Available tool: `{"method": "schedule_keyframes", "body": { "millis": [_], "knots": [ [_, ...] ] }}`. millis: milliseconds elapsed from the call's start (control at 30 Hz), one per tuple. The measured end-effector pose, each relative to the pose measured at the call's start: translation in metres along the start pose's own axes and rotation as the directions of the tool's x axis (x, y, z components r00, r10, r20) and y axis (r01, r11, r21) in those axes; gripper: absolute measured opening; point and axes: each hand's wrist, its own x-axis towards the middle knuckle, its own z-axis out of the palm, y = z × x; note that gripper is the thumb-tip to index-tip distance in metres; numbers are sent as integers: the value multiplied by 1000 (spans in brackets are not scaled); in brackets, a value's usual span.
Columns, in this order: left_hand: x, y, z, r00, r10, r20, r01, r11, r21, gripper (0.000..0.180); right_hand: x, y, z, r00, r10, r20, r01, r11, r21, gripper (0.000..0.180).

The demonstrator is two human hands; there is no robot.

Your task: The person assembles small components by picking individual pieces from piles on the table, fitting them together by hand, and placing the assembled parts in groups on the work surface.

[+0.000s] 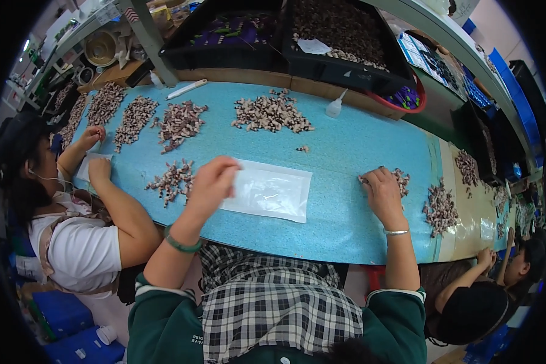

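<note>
A white rectangular packet or sheet (273,193) with a glossy middle lies flat on the blue tabletop in front of me. Over its left end is my left hand (211,187), its fingers curled together and slightly blurred; anything in them is too small to make out. My right hand (383,193) rests fingers down at a small pile of brown-and-cream pieces (401,181), closed over its near side. What its fingertips hold is hidden. Beside my left wrist is another pile of such pieces (171,182). A couple of loose pieces (303,148) lie beyond the packet.
A larger pile (272,113) sits farther back, near a small white squeeze bottle (335,107) and a white pen-like tool (187,89). Black crates (346,70) line the far edge. A co-worker (73,224) sits at my left; others (473,309) work at right.
</note>
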Motion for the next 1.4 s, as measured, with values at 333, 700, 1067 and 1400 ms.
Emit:
{"method": "schedule_keyframes", "body": {
  "millis": [333,700,1067,1400],
  "knots": [
    [103,7,107,822,299,485,-569,407,714,18,-7,-54,-8,978,-39,204,-9,974,227,22],
    [78,19,85,837,461,294,-547,730,411,13,-17,-61,23,989,142,36,-143,890,433,23],
    [-35,-15,3,997,37,71,-4,909,-417,7,37,-126,22,982,-51,181,-86,732,676,11],
    [-72,-31,-18,992,-62,107,103,890,-445,7,60,-159,38,965,-205,162,179,971,161,8]
  ]
}}
